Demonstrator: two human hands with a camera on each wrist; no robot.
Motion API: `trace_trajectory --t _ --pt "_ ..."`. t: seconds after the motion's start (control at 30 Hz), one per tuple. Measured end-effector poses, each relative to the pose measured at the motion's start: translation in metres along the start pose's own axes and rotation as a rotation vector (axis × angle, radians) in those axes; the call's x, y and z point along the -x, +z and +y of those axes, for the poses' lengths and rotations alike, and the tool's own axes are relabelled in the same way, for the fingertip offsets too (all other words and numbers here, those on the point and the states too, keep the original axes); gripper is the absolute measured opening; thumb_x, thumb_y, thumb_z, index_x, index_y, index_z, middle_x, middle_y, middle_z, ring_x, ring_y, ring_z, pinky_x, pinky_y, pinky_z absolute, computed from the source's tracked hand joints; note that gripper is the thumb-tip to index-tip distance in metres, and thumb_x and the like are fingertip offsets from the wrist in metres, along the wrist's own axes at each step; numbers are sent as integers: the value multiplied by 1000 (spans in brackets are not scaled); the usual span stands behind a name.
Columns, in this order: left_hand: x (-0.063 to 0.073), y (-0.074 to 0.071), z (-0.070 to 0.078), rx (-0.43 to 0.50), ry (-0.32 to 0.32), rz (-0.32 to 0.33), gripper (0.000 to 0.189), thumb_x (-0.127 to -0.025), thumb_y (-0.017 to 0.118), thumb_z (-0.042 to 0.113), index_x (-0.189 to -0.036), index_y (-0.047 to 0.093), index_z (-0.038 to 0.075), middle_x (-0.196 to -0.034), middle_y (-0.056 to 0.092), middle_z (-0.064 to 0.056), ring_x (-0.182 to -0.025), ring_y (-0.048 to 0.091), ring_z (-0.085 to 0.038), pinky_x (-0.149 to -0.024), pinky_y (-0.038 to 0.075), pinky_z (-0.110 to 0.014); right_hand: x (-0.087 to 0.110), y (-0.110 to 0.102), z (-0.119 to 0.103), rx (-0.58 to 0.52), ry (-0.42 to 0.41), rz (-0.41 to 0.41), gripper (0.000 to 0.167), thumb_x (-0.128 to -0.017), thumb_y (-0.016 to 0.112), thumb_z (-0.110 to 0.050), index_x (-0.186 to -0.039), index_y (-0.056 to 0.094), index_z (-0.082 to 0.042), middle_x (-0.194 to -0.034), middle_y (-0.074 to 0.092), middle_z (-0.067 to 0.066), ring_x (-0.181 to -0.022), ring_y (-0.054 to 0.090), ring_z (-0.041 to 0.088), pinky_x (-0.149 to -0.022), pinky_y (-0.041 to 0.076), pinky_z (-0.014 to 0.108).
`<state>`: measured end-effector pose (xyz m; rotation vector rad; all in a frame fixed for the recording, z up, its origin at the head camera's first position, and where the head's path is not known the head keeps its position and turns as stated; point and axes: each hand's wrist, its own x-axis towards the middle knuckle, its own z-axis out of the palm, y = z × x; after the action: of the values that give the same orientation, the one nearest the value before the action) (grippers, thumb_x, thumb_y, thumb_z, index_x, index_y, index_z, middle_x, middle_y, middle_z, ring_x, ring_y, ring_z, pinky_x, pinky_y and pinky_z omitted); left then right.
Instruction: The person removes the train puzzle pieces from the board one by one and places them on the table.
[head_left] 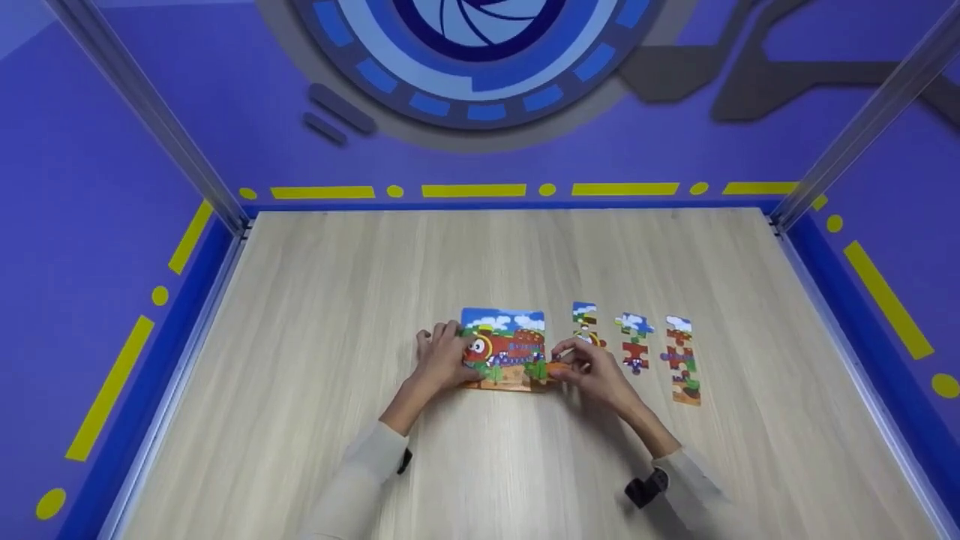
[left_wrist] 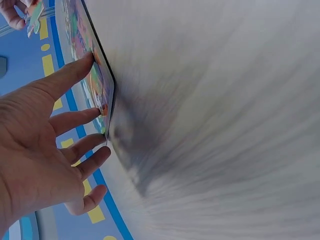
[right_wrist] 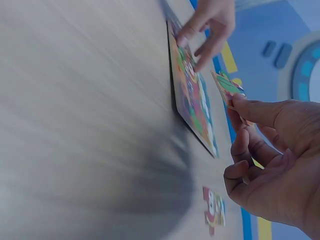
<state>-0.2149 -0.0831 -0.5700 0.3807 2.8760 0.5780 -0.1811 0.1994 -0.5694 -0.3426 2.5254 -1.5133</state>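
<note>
A picture puzzle board [head_left: 517,343] showing a red train with a face lies flat on the table. My left hand [head_left: 441,361] rests at its left side, thumb and fingers fairly straight and spread; in the left wrist view the thumb [left_wrist: 82,70] touches the board near its edge. My right hand [head_left: 598,377] is at the board's right edge. Between its thumb and fingers it pinches a puzzle piece [right_wrist: 229,89], which shows green and orange and is tilted above the table in the right wrist view. The other right fingers curl in.
Right of the board lie joined strips of puzzle pieces: a near strip [head_left: 585,311] partly behind the right hand, a middle strip [head_left: 635,351] and a far-right strip [head_left: 682,367]. Blue walls [head_left: 187,127] with yellow marks enclose the wooden table [head_left: 360,262] at back and sides.
</note>
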Motion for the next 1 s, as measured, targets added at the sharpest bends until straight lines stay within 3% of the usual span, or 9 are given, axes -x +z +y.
trace_trajectory --t 0.13,0.37,0.6,1.0 --pt "2 -3 0 6 19 -23 64 -81 86 32 -137 65 10 -140 53 -18 -130 45 -38 -110 26 -66 5 -15 6 9 -15 39 26 -90 76 -9 -114 67 -3 -100 74 14 -82 59 7 -72 47 20" --pt "4 -2 -1 -24 27 6 62 -80 87 34 -134 67 11 -139 54 -17 -128 45 -36 -108 26 -64 15 -42 18 19 -78 114 26 -88 77 -4 -112 69 1 -91 75 17 -73 57 1 -67 45 20" --pt "2 3 0 -5 -12 37 61 -77 89 32 -130 70 10 -134 55 -16 -127 46 -35 -111 24 -64 25 -61 33 22 -56 172 27 -87 77 -1 -111 70 4 -86 74 16 -70 56 1 -65 44 20" --pt "1 5 1 12 -22 49 60 -76 90 32 -129 71 10 -133 56 -16 -126 47 -34 -112 23 -66 41 -69 49 36 58 194 28 -89 77 -8 -116 73 1 -90 75 14 -73 55 2 -65 43 20"
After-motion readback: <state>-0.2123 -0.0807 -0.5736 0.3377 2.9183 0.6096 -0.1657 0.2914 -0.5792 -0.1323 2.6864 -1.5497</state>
